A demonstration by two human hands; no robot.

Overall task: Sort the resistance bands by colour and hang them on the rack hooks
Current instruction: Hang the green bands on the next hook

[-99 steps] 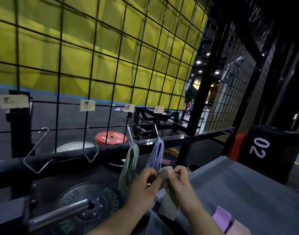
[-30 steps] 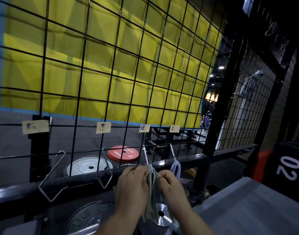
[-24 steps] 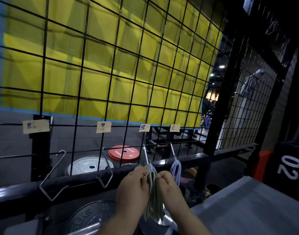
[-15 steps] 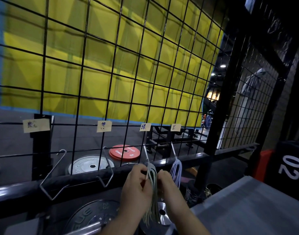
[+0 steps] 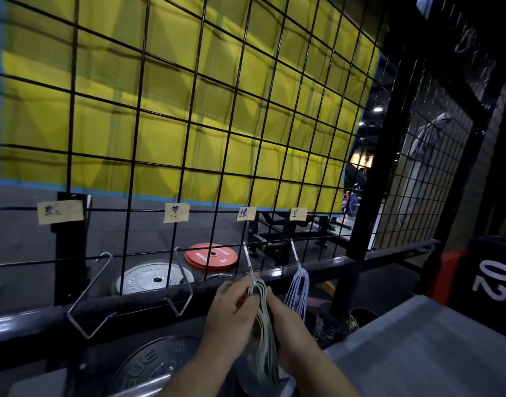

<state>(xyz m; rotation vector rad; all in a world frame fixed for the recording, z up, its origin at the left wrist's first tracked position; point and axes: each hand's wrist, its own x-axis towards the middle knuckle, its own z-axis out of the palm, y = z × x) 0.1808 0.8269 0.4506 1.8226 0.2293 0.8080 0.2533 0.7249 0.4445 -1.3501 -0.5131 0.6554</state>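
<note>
Green bands (image 5: pixel 264 325) now hang as one bundle from the third hook (image 5: pixel 249 260), and the band held loose seconds ago has joined them. Left hand (image 5: pixel 234 308) fingers pinch the bundle's top. Right hand (image 5: pixel 286 316) lies against the bundle, its fingers hidden, so their state cannot be told. Judgement: this band is hung, release next.

Single head-worn wide-angle view, facing forward and slightly down at the rack.

One camera only, so no second view to overlap. It looks from head height into the wire grid (image 5: pixel 206 144), close up; grid lines bow from lens distortion. Frame is skewed: the black rail (image 5: pixel 317 270) runs up toward the right. Both forearms enter from the bottom edge; left hand (image 5: pixel 231 313) and right hand (image 5: pixel 286 319) sit low centre, near the lens, holding the green bands (image 5: pixel 264 325) on a hook (image 5: pixel 250 265). Through the grid, farther off: yellow wall (image 5: pixel 160 133), floor with weight plates (image 5: pixel 211 256). Table (image 5: pixel 418 348) corner clips the lower right.
</note>
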